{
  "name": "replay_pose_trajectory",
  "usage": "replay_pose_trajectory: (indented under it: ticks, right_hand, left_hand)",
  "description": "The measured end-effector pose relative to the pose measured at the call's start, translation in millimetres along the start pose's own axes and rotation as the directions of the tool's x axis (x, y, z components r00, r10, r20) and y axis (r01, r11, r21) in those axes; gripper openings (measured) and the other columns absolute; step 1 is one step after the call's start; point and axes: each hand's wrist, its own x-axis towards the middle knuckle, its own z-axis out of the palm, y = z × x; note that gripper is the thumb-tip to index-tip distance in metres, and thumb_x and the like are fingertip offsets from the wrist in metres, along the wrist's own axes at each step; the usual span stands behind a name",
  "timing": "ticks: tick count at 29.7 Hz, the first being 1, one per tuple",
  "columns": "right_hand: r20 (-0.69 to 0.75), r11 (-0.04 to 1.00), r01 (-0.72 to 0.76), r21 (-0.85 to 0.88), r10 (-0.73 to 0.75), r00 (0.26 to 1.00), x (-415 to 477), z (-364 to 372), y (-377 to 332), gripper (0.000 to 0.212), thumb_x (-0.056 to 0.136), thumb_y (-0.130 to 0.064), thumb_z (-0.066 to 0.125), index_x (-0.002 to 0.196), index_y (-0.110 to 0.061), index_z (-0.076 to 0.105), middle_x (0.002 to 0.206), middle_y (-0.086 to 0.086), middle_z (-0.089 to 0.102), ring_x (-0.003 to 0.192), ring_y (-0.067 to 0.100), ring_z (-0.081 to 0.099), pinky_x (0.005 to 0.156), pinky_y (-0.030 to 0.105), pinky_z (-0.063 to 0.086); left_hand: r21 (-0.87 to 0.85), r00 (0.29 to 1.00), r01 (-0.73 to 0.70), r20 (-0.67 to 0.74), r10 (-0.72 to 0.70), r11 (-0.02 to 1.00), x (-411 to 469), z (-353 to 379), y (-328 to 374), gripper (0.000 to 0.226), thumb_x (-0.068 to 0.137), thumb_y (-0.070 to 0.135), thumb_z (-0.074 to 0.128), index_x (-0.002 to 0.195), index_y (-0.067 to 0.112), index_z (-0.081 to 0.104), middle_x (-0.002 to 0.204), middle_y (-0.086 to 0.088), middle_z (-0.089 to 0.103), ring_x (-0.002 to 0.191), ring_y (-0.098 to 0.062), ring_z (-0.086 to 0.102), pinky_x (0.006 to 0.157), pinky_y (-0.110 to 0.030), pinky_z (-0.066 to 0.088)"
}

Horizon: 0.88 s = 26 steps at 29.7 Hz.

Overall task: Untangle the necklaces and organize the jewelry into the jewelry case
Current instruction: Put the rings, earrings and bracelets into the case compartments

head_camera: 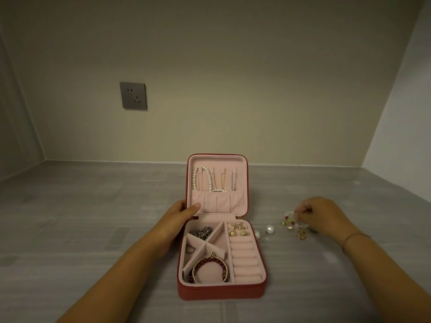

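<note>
A red jewelry case with pink lining lies open on the grey surface. Its upright lid holds a pearl necklace and thin chains hung above a pocket. The base holds a silver chain, a red bead bracelet with a twisted bangle, gold earrings and ring rolls. My left hand grips the lid's left edge, thumb on the lining. My right hand pinches a pale beaded piece from a small pile to the case's right.
Two pearl stud earrings lie between the case and the pile. Gold and red small pieces lie near my right wrist. A grey wall socket is on the back wall. Walls close in the surface on three sides.
</note>
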Motion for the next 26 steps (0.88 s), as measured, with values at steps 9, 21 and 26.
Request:
replay_pose_trajectory:
  ticks: [9, 21, 26]
  right_hand:
    - [-0.017, 0.990, -0.106, -0.091, 0.105, 0.994, 7.9, 21.9, 4.6, 0.015, 0.080, -0.013, 0.065, 0.067, -0.020, 0.067, 0.082, 0.002, 0.070, 0.077, 0.019, 0.064, 0.072, 0.028, 0.051]
    - [-0.165, 0.962, -0.017, 0.272, 0.064, 0.984, 8.9, 6.6, 4.5, 0.010, 0.089, -0.013, 0.061, 0.079, -0.016, 0.062, 0.083, 0.003, 0.061, 0.080, 0.019, 0.055, 0.066, 0.027, 0.039]
    - [-0.118, 0.842, 0.126, 0.524, -0.074, 0.990, -11.5, -6.2, -26.2, 0.013, 0.089, -0.007, 0.058, 0.080, -0.014, 0.062, 0.075, 0.008, 0.065, 0.062, 0.014, 0.058, 0.056, 0.022, 0.041]
  left_hand:
    - [-0.022, 1.000, 0.010, 0.001, -0.010, 1.000, 2.1, -1.7, -1.8, 0.036, 0.090, 0.034, 0.060, 0.123, 0.019, 0.053, 0.112, -0.006, 0.068, 0.102, -0.023, 0.066, 0.095, -0.046, 0.050]
    - [-0.026, 1.000, 0.011, 0.007, -0.011, 1.000, 1.3, -0.6, -0.8, 0.034, 0.091, 0.033, 0.058, 0.122, 0.020, 0.052, 0.112, -0.006, 0.067, 0.102, -0.023, 0.066, 0.093, -0.044, 0.052]
    - [-0.027, 1.000, 0.007, 0.012, -0.006, 1.000, 3.0, -1.5, -1.0, 0.037, 0.090, 0.034, 0.060, 0.123, 0.018, 0.053, 0.113, -0.006, 0.068, 0.103, -0.024, 0.066, 0.095, -0.045, 0.051]
